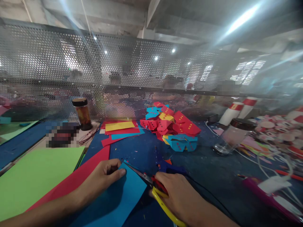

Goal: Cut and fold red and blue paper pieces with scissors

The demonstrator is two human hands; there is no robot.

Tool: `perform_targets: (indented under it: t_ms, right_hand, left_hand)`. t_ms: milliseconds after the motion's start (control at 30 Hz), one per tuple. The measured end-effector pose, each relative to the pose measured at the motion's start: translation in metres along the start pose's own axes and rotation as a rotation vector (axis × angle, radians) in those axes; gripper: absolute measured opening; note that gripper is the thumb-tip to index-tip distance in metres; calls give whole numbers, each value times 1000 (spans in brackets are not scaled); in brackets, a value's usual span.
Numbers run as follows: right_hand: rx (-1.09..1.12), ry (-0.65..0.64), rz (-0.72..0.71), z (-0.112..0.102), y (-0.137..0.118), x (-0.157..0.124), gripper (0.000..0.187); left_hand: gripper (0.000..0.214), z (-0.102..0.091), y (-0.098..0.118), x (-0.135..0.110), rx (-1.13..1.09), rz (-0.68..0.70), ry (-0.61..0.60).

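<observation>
My left hand (107, 172) pinches the upper corner of a blue sheet of paper (123, 195) between thumb and fingers. In my right hand (177, 192) is a pair of scissors (163, 205) with yellow and red handles, its blades pointing left along the sheet's top edge. The blades lie at the paper close to my left thumb. Under the blue sheet is a red sheet (94, 157), and left of it lies a large light green sheet (40, 176). Just beyond my right hand rests a dark blue glue gun (169, 167), partly hidden by the hand.
Folded red, blue and yellow paper pieces (172, 123) are heaped at the back middle. Cut strips (120, 126) lie left of them. A jar of brown liquid (82, 115) stands back left, a clear jar (233, 138) at right. Cables and a perforated metal screen (132, 69) border the table.
</observation>
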State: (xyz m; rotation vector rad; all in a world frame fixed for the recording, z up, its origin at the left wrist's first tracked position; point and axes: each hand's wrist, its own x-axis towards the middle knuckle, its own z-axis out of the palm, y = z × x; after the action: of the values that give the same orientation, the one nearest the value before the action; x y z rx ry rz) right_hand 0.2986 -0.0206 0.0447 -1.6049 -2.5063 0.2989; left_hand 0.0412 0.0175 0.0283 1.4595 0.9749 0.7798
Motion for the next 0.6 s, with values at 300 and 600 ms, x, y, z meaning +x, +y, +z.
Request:
perform_targets:
  t_ms: [300, 600]
  right_hand:
    - [7, -4, -1, -3, 0, 2, 20]
    - [71, 46, 36, -4, 3, 2, 22]
  left_hand:
    - [38, 1, 0, 1, 8, -20, 0]
    - [42, -2, 2, 1, 58, -26, -31]
